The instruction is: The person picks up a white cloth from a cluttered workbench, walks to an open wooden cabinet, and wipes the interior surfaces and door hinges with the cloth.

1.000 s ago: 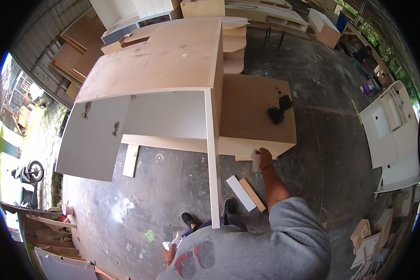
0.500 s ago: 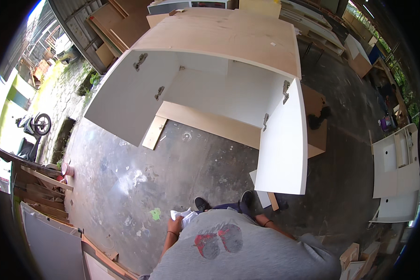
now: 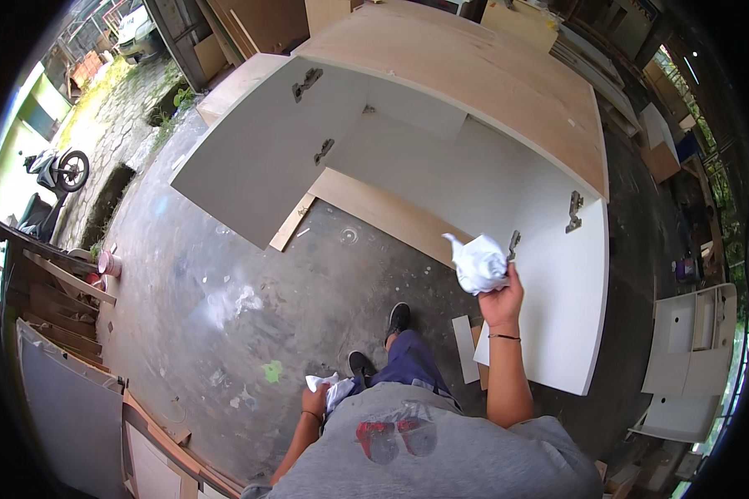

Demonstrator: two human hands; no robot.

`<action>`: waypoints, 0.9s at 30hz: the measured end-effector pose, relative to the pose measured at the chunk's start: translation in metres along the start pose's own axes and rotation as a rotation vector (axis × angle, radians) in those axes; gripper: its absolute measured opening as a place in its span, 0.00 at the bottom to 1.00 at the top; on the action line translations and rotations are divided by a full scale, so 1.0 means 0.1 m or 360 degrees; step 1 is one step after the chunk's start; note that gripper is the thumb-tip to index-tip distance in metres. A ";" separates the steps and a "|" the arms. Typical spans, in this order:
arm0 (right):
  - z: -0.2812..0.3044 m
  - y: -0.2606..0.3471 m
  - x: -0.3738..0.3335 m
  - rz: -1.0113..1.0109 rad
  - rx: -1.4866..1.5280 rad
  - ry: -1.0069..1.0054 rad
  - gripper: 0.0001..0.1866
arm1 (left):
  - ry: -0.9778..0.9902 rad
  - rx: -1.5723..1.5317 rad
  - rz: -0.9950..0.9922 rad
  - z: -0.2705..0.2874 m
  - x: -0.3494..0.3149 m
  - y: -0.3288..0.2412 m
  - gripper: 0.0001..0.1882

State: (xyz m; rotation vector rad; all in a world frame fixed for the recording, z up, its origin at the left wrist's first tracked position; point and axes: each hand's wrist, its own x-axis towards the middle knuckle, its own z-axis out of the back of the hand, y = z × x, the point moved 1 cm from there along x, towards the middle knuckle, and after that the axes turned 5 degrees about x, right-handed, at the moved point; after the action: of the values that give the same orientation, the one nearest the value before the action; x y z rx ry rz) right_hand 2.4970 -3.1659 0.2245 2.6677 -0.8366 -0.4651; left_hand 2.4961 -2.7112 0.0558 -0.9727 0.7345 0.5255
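White crumpled rag point(image 3: 477, 264) is sitting bunched in the right hand point(image 3: 501, 299), fingers clenching around its lower half, arm raised toward 1 o'clock just in front of the open right door point(image 3: 558, 291) of the big cabinet point(image 3: 441, 108). The left hand point(image 3: 314, 401) is hanging low at about 7 o'clock by the hip, gripping a second white cloth point(image 3: 329, 387); how tightly is hard to tell, since the hand is small and partly hidden at the shirt edge. Judging by this, the wiping step is in hand: the rag is heading to the white laminate of the right door or the inner panel near the hinge point(image 3: 573, 212). The next move is likely calling for pressing the rag flat on the door face and stroking across it, keeping clear of the hinge hardware so the cloth is not snagging. The cabinet is lying at 12 o'clock on the concrete floor point(image 3: 250, 291), plywood back facing up, both doors swinging open, the left door point(image 3: 258, 158) at 11 o'clock. Its inside is showing bare white panels, nothing stored in it. Small offcut boards point(image 3: 466, 349) are lying at 5 o'clock of the rag, near the shoes point(image 3: 397, 318). A motorbike point(image 3: 54, 170) is parked at 9 o'clock, well apart.
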 end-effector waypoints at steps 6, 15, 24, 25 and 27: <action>-0.23 0.11 1.29 0.0271 -0.0116 0.0011 0.27 | -0.0185 0.0274 -0.0121 -0.19 0.17 -0.08 0.20; -0.04 -1.01 3.74 0.0170 -0.2067 -0.0030 0.12 | -0.0665 0.0337 -0.0009 -1.00 0.36 -1.00 0.16; -0.52 -2.38 6.34 0.1540 -0.3533 0.1481 0.23 | -0.0448 0.0286 0.0110 -1.21 0.57 -1.07 0.20; -0.53 -2.56 6.50 0.1273 -0.3698 0.1413 0.25 | -0.0372 0.0395 0.0273 -1.19 0.47 -1.20 0.25; -0.29 -2.89 6.63 0.1174 -0.3823 0.1121 0.25 | -0.0298 0.0531 0.0413 -1.13 0.56 -1.26 0.31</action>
State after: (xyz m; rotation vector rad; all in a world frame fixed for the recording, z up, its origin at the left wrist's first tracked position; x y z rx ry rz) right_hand 3.1662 -3.3269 0.0007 0.1430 -0.2944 -0.0357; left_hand 2.5833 -2.8656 0.0416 -0.5128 0.7545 0.6848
